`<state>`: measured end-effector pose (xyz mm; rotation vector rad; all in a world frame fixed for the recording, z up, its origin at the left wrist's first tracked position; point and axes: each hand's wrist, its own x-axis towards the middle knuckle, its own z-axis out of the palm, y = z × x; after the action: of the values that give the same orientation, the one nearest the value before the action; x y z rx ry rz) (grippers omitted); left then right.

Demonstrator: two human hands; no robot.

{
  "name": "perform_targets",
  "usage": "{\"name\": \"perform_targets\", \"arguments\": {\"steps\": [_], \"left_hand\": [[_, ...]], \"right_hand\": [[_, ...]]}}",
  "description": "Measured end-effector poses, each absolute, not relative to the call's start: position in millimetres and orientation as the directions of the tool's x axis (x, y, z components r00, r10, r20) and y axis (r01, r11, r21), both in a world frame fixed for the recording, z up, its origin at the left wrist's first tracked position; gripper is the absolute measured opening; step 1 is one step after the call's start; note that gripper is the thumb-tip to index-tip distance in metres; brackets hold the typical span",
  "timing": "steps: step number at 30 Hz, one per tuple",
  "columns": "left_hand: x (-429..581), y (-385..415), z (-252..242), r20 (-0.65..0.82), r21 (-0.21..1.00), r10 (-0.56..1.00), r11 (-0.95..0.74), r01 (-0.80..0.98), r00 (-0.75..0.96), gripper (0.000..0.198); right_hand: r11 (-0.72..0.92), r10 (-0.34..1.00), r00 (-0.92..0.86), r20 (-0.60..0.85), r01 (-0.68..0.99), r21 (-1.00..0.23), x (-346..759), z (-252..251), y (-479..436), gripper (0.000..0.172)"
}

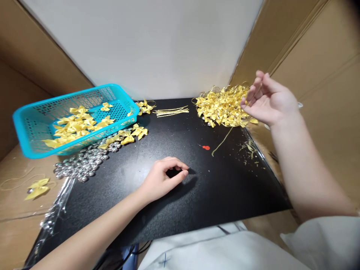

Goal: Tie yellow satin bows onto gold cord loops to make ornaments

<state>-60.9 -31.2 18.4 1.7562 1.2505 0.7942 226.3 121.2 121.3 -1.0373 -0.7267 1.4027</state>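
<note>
My left hand (164, 178) rests low over the middle of the black table (225, 187). Its fingers curl loosely towards the thumb, leaving a gap, and nothing shows in them. Raised at the right, my right hand (271, 103) is turned palm up with its fingers loosely bent; I see nothing held. Beside and partly behind it lies a heap of yellow ribbon bows with gold cords (222, 107). Between the hands are a small red piece (206, 147) and a loose yellow cord (222, 142).
A turquoise basket (120, 92) with yellow bows stands at the left. Silver beads (81, 165) and more bows (137, 132) lie before it. Cut cords (171, 111) lie at the back, cord scraps (250, 150) by the right edge. Cardboard (317, 56) flanks the table.
</note>
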Motion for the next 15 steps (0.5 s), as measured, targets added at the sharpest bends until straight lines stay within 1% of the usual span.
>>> {"name": "perform_targets", "arguments": {"steps": [2, 6, 8, 11, 13, 15], "left_hand": [[-59.7, -26.7, 15.8, 0.043, 0.844, 0.957, -0.189, 0.502, 0.287, 0.012], [-50.2, -14.3, 13.1, 0.089, 0.765, 0.956, -0.245, 0.596, 0.278, 0.015], [-39.8, -7.9, 11.7, 0.141, 0.683, 0.926, -0.347, 0.642, 0.350, 0.019], [-19.5, 0.1, 6.6, 0.182, 0.500, 0.805, -0.570, 0.652, 0.565, 0.033], [-7.1, 4.2, 1.5, 0.180, 0.423, 0.734, -0.659, 0.622, 0.655, 0.044], [1.3, 7.9, -3.3, 0.171, 0.395, 0.707, -0.688, 0.609, 0.686, 0.053]], "right_hand": [[-0.114, 0.984, 0.072, -0.162, -0.441, -0.890, 224.3, 124.5, 117.9, 0.040], [-0.120, 0.989, 0.027, -0.148, -0.452, -0.884, 218.2, 136.1, 111.9, 0.040], [-0.120, 0.990, 0.003, -0.138, -0.471, -0.874, 215.0, 142.2, 110.3, 0.038], [-0.118, 0.993, -0.038, -0.114, -0.483, -0.868, 211.7, 146.2, 111.5, 0.034], [-0.107, 0.994, -0.030, -0.105, -0.434, -0.894, 211.3, 144.0, 114.3, 0.027], [-0.085, 0.996, 0.000, -0.090, -0.340, -0.937, 212.9, 138.6, 118.2, 0.017]]}}
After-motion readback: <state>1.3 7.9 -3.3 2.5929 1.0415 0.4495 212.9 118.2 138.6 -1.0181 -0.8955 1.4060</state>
